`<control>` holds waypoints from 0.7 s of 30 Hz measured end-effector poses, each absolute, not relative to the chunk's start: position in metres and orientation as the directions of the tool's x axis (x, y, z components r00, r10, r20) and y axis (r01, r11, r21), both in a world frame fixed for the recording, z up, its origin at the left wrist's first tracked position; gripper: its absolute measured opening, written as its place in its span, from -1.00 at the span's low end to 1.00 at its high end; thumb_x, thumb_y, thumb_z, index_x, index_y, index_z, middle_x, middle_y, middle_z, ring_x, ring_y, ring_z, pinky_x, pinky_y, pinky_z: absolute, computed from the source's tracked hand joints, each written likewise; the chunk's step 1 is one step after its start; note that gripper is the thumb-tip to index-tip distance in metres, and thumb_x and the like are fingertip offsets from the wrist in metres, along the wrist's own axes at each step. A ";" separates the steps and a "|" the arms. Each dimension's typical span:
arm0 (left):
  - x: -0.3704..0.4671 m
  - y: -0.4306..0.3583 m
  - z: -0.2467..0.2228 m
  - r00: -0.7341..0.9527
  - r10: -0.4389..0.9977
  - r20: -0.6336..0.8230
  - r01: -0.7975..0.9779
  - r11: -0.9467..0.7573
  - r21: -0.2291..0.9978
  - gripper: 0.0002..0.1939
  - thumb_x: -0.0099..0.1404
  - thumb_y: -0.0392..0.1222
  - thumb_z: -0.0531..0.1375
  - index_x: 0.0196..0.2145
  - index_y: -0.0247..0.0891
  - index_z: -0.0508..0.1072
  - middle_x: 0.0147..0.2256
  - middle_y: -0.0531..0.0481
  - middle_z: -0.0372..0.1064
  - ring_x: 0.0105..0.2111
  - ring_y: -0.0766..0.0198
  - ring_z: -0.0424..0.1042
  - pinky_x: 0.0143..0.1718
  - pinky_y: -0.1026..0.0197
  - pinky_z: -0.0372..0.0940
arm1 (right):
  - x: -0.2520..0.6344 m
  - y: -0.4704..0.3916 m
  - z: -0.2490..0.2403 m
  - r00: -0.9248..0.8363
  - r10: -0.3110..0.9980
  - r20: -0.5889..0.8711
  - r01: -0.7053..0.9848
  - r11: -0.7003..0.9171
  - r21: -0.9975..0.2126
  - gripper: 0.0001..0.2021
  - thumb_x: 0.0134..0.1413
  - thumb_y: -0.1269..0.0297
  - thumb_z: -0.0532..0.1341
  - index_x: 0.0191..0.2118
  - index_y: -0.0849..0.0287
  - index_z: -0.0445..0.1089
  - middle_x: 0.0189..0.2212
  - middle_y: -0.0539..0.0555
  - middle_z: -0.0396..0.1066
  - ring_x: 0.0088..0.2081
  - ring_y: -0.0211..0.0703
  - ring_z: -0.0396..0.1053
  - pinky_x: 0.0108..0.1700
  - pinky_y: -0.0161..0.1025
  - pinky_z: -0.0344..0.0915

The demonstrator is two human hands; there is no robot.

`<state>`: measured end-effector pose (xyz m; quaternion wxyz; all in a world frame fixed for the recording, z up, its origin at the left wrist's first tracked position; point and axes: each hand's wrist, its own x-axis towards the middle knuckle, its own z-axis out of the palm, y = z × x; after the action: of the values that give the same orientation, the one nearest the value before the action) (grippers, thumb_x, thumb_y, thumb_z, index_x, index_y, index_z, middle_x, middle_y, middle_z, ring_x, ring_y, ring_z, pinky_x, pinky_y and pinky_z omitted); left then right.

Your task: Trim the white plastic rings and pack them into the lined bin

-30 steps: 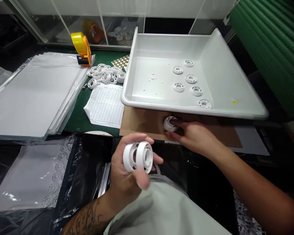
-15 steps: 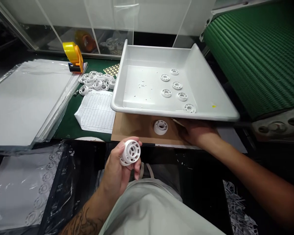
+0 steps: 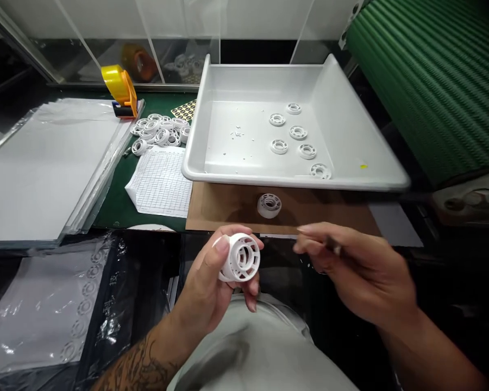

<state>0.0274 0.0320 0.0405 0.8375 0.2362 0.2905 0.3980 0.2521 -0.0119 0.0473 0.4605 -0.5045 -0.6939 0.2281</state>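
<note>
My left hand point(image 3: 212, 279) is closed around white plastic rings point(image 3: 244, 258), which look like two stacked together, their slotted open face turned to the right. To the right, my right hand point(image 3: 358, 269) hovers in front of the table edge with its fingers pinched together. A small dark bit shows at those fingers, too blurred to name. Between and beyond my hands, another white ring piece point(image 3: 269, 206) sits on brown cardboard point(image 3: 224, 203). Several thinner white rings point(image 3: 298, 132) lie in the white tray point(image 3: 293, 182) behind it.
At the left of the tray are a pile of white rings point(image 3: 157, 130), a printed grid sheet point(image 3: 163, 182) and a yellow tape dispenser point(image 3: 122, 92). Bagged white sheets point(image 3: 36, 174) cover the far left. A green conveyor belt point(image 3: 440, 81) slopes along the right.
My right hand has come out from under the tray's front edge toward me, fingers pinched. My left hand has moved right and turned the rings slightly.
</note>
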 end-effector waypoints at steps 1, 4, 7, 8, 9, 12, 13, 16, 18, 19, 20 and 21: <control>0.028 0.030 0.040 0.510 0.814 -0.280 -0.537 0.555 0.635 -0.66 0.35 0.11 0.35 -0.13 -0.21 0.60 -0.16 0.00 0.57 -0.53 0.35 0.51 -0.64 0.34 0.45 | 0.240 -0.007 0.052 -0.130 0.900 0.416 0.479 0.424 -0.769 -0.75 0.57 0.26 0.16 0.21 0.08 0.45 -0.32 0.00 0.47 -0.40 -0.26 0.44 -0.37 -0.35 0.36; 0.026 0.025 0.037 0.481 0.854 -0.197 -0.573 0.477 0.667 -0.67 0.40 0.09 0.32 -0.05 -0.19 0.59 -0.21 0.00 0.58 -0.45 0.31 0.56 -0.53 0.32 0.53 | 0.214 0.006 0.059 -0.280 0.873 0.400 0.495 0.488 -0.719 -0.48 0.64 -0.03 -0.04 0.33 0.25 0.36 -0.33 0.04 0.44 -0.35 -0.21 0.42 -0.33 -0.29 0.34; 0.022 0.021 0.030 0.453 0.884 -0.110 -0.607 0.397 0.688 -0.67 0.46 0.06 0.28 0.03 -0.19 0.57 -0.31 -0.01 0.57 -0.40 0.26 0.59 -0.43 0.29 0.56 | 0.202 0.010 0.057 -0.323 0.862 0.390 0.418 0.500 -0.759 -0.60 0.66 0.19 -0.01 0.35 0.27 0.31 -0.39 -0.03 0.50 -0.37 -0.22 0.41 -0.30 -0.28 0.33; 0.021 0.020 0.029 0.448 0.889 -0.093 -0.614 0.382 0.691 -0.66 0.47 0.05 0.26 0.04 -0.19 0.56 -0.31 -0.02 0.58 -0.39 0.25 0.60 -0.43 0.29 0.55 | 0.200 0.010 0.055 -0.325 0.865 0.383 0.393 0.492 -0.777 -0.64 0.64 0.28 0.02 0.36 0.26 0.29 -0.41 -0.05 0.50 -0.38 -0.22 0.41 -0.30 -0.28 0.33; 0.020 0.019 0.027 0.444 0.892 -0.079 -0.618 0.370 0.693 -0.67 0.47 0.05 0.26 0.05 -0.19 0.55 -0.29 -0.03 0.59 -0.39 0.24 0.60 -0.43 0.29 0.54 | 0.199 0.009 0.054 -0.328 0.868 0.372 0.379 0.482 -0.790 -0.64 0.61 0.34 0.05 0.37 0.26 0.28 -0.41 -0.06 0.51 -0.37 -0.22 0.43 -0.31 -0.28 0.34; 0.017 0.020 0.026 0.455 0.888 -0.056 -0.599 0.353 0.719 -0.66 0.48 0.06 0.25 0.07 -0.17 0.54 -0.28 -0.04 0.61 -0.44 0.29 0.58 -0.40 0.29 0.51 | 0.199 0.009 0.052 -0.342 0.870 0.356 0.416 0.480 -0.773 -0.61 0.57 0.37 0.09 0.37 0.32 0.28 -0.37 0.01 0.51 -0.37 -0.19 0.44 -0.34 -0.27 0.33; 0.017 0.021 0.027 0.462 0.886 -0.052 -0.591 0.351 0.727 -0.65 0.49 0.07 0.25 0.08 -0.17 0.54 -0.30 -0.03 0.61 -0.47 0.31 0.57 -0.39 0.30 0.51 | 0.200 0.009 0.052 -0.347 0.866 0.359 0.434 0.488 -0.757 -0.61 0.57 0.36 0.09 0.36 0.35 0.29 -0.37 0.03 0.50 -0.38 -0.18 0.43 -0.36 -0.27 0.32; 0.017 0.023 0.029 0.484 0.873 -0.048 -0.578 0.361 0.732 -0.64 0.48 0.09 0.25 0.08 -0.17 0.54 -0.32 -0.02 0.61 -0.48 0.33 0.56 -0.37 0.30 0.52 | 0.201 0.008 0.052 -0.357 0.854 0.380 0.451 0.513 -0.730 -0.62 0.57 0.33 0.08 0.34 0.35 0.31 -0.40 0.04 0.44 -0.43 -0.19 0.37 -0.39 -0.26 0.30; 0.018 0.024 0.029 0.490 0.870 -0.051 -0.581 0.370 0.725 -0.64 0.48 0.09 0.25 0.07 -0.17 0.54 -0.30 -0.03 0.62 -0.47 0.33 0.56 -0.38 0.31 0.52 | 0.201 0.007 0.053 -0.362 0.849 0.386 0.440 0.520 -0.732 -0.62 0.57 0.33 0.09 0.35 0.34 0.30 -0.41 0.01 0.42 -0.45 -0.20 0.35 -0.39 -0.26 0.29; 0.018 0.025 0.030 0.492 0.869 -0.051 -0.582 0.372 0.723 -0.65 0.48 0.08 0.25 0.07 -0.17 0.54 -0.29 -0.03 0.62 -0.47 0.34 0.56 -0.38 0.31 0.51 | 0.201 0.007 0.053 -0.362 0.849 0.386 0.439 0.520 -0.733 -0.61 0.57 0.33 0.09 0.36 0.34 0.29 -0.42 0.01 0.42 -0.45 -0.20 0.35 -0.38 -0.25 0.29; 0.019 0.025 0.030 0.494 0.868 -0.050 -0.583 0.373 0.722 -0.65 0.49 0.08 0.24 0.07 -0.17 0.54 -0.30 -0.02 0.62 -0.48 0.34 0.55 -0.38 0.31 0.51 | 0.202 0.006 0.053 -0.362 0.849 0.385 0.440 0.519 -0.732 -0.61 0.57 0.33 0.09 0.36 0.34 0.29 -0.42 0.01 0.41 -0.45 -0.19 0.35 -0.38 -0.25 0.29; 0.019 0.024 0.030 0.495 0.868 -0.049 -0.582 0.373 0.723 -0.65 0.49 0.08 0.24 0.07 -0.17 0.53 -0.32 -0.01 0.61 -0.49 0.35 0.55 -0.38 0.32 0.50 | 0.202 0.006 0.053 -0.362 0.849 0.385 0.444 0.520 -0.730 -0.61 0.57 0.33 0.09 0.36 0.34 0.29 -0.42 0.01 0.41 -0.45 -0.19 0.34 -0.38 -0.25 0.29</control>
<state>0.0191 0.0243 0.0298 0.7995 0.3288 0.2171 0.4533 0.2017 0.0059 0.0526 0.3849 -0.4134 -0.7822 0.2629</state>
